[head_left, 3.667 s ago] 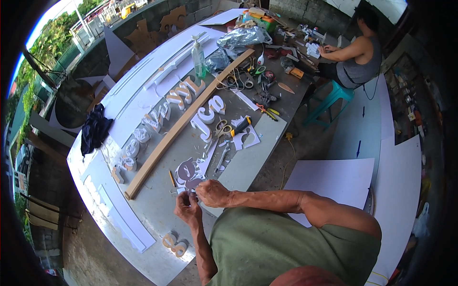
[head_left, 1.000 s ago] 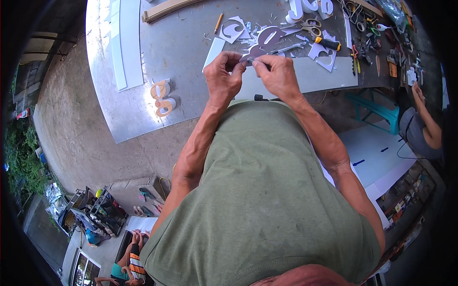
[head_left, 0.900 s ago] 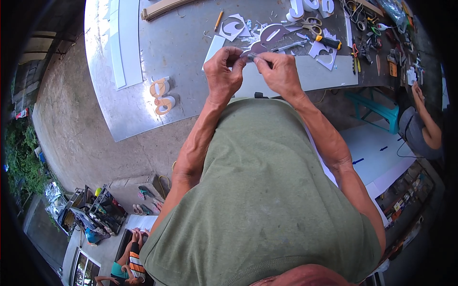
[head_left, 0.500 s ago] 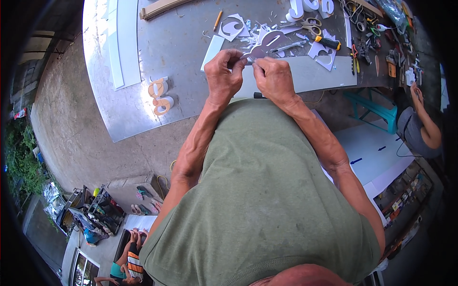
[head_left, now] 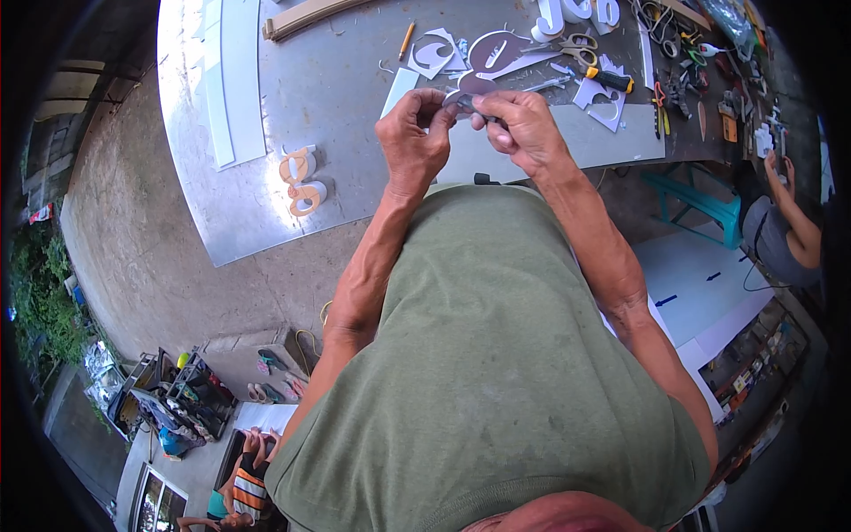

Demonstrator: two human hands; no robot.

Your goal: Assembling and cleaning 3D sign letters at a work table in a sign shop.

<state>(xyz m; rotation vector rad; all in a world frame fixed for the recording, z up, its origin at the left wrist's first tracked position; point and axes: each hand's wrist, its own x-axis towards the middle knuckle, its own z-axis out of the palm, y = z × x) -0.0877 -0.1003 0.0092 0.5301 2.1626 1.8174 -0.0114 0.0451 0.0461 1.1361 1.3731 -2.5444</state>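
Two hands raised over tabletop [head_left: 337, 97] | left hand [head_left: 412, 142] and right hand [head_left: 523, 133] each pinching small grey cutout piece [head_left: 463, 99], steadying it between fingertips | scissors [head_left: 576, 49] near

Both hands meet above the near edge of the desk [head_left: 355, 97], fingertips pinched together on a small dark piece [head_left: 464, 100] held between them; its exact shape is too small to tell. The left hand [head_left: 412, 137] curls in from the left, the right hand [head_left: 523, 129] from the right, their fingers almost touching. Just beyond them on the desk lie a flat purple cut-out shape [head_left: 496, 53], white offcuts, a pair of scissors [head_left: 581, 49] and a pencil [head_left: 406, 40]. Further left, near the desk's edge, stands a pair of orange-faced letters [head_left: 301, 182], with long white strips [head_left: 226, 80] beside them. At the far right a seated person [head_left: 780, 235] works by a teal stool [head_left: 700, 199].
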